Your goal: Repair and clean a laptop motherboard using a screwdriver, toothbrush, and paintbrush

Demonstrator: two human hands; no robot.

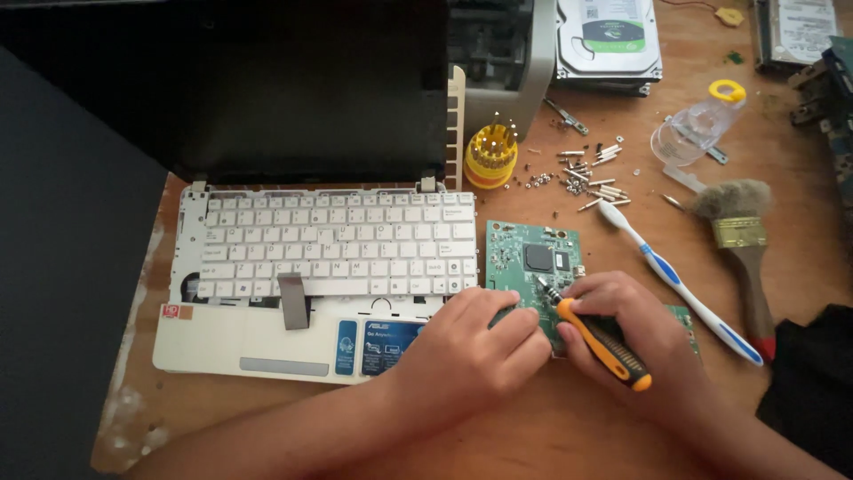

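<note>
A green circuit board (524, 253) lies on the wooden table to the right of a white laptop (329, 267). My left hand (475, 342) rests on the board's lower left part and presses it down. My right hand (626, 324) grips an orange and black screwdriver (604, 342), whose tip touches the board near its middle. The laptop's keyboard is lifted loose, with a grey ribbon cable (293, 300) showing below it. Its dark screen stands open behind.
A yellow bit holder (490, 156) stands behind the board, beside several loose screws (591, 173). A toothbrush (680, 283), a paint brush (742, 240) and a small clear bottle (697, 129) lie to the right. Hard drives (609, 40) sit at the back. Black cloth (813, 382) covers the right edge.
</note>
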